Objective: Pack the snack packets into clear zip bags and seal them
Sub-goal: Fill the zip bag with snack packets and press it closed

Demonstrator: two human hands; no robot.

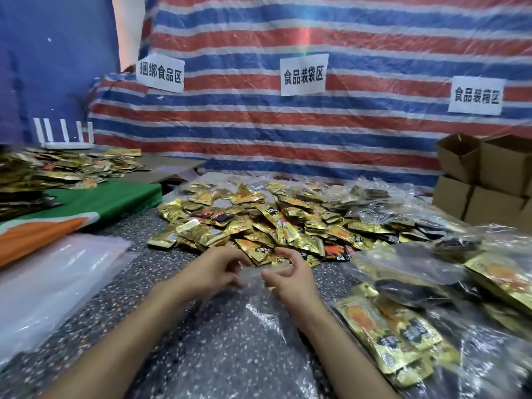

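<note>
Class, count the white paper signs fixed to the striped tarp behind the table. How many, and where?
3. The left sign hangs at the left edge of the tarp, the middle sign near its centre, the right sign above the cardboard boxes. None appears hidden.

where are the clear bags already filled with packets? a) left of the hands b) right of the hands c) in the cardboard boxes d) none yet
B: the filled bags lie right of the right hand, which with the left hand pinches an empty clear bag; further left lies only a stack of unfilled bags.
</note>
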